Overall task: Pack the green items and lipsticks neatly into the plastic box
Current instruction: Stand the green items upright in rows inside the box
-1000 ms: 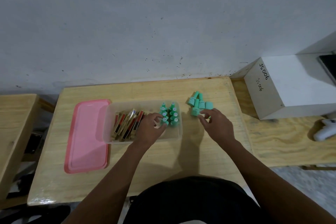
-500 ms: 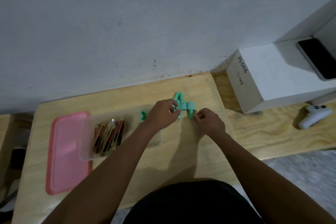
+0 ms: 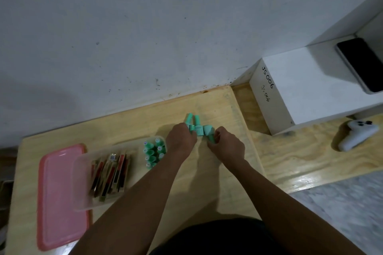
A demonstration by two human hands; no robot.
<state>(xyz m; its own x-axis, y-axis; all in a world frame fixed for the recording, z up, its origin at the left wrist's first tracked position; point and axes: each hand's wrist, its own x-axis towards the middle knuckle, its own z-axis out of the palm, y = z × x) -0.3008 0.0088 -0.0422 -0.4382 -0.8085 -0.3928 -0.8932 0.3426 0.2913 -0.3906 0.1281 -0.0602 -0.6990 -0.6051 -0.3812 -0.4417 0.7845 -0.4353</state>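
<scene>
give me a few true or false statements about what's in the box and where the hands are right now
1. The lipsticks lie in the plastic box. True.
2. Both hands are inside the box. False: the left hand and right hand are at the loose green items on the table, to the right of the box.
3. Some green items already stand in the box. True.
4. The pink lid covers the box. False: it lies on the table, partly under the box's left side.
5. The phone lies on the wooden table. False: it rests on the white box.
</scene>
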